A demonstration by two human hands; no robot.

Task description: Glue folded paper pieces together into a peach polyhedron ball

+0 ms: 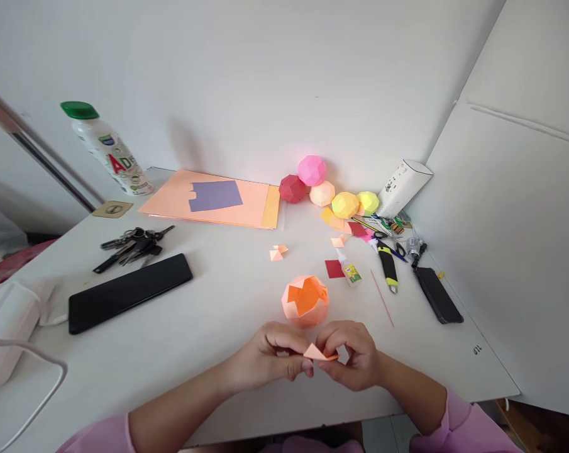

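Between my two hands is a small folded piece of peach paper (314, 353), with one triangular flap standing up. My left hand (277, 352) pinches its left end between thumb and fingers. On the other end, the thumb and forefinger of my right hand (353, 353) are closed. Just beyond my fingers sits a faceted peach paper ball (305, 312), its top open in a jagged hole with a deeper orange inside. Farther off lie small folded peach paper pieces (277, 253). A small glue bottle (350, 269) rests by a red paper square (334, 269).
Finished-looking paper balls (312, 171) in several colours line the wall. Peach sheets (171, 201) carry a purple cutout (215, 195). On the right are a utility knife (388, 267) and a dark phone (437, 296); leftward, a black slab (131, 292), keys (138, 244) and a bottle (112, 151).
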